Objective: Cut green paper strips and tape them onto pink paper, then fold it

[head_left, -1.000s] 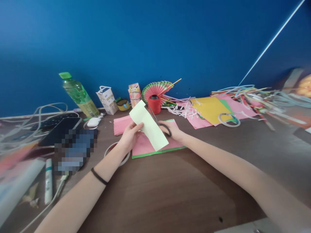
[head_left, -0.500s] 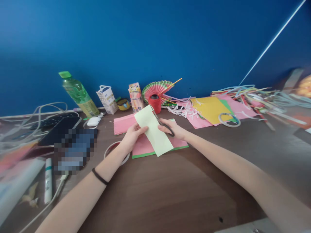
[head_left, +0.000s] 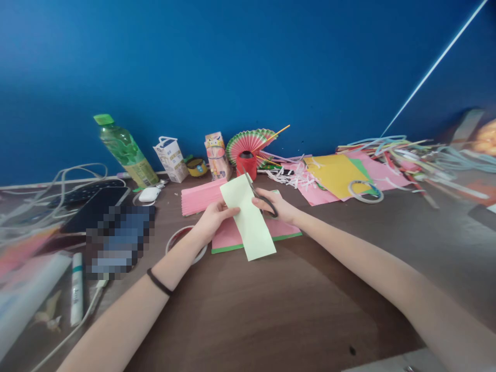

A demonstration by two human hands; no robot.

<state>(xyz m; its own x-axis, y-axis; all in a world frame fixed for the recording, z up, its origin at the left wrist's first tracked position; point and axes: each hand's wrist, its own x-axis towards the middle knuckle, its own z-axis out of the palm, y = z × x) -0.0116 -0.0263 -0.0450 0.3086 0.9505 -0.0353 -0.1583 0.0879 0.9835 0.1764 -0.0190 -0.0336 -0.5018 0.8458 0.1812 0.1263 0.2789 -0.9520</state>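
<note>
A pale green strip of paper (head_left: 251, 227) is pinched at its left edge by my left hand (head_left: 217, 219), thumb on top. My right hand (head_left: 279, 207) is closed round the black handles of a pair of scissors (head_left: 268, 199). The scissors' blades lie at the strip's upper right edge; whether they are parted cannot be made out. Under the strip and my hands lies pink paper with a green edge (head_left: 228, 238). A folded pink paper (head_left: 201, 198) rests just beyond my left hand.
Along the blue wall stand a green bottle (head_left: 127, 152), a white carton (head_left: 171, 160), a pink carton (head_left: 217, 155) and a red can (head_left: 247, 166) before a paper fan (head_left: 248, 142). A tape roll (head_left: 170, 240) lies by my left wrist. Yellow paper (head_left: 333, 175) is at right.
The pale green strip has shifted slightly right and toward me, turning more upright. My left hand has moved a little right with it; my right hand stays nearly in place.
</note>
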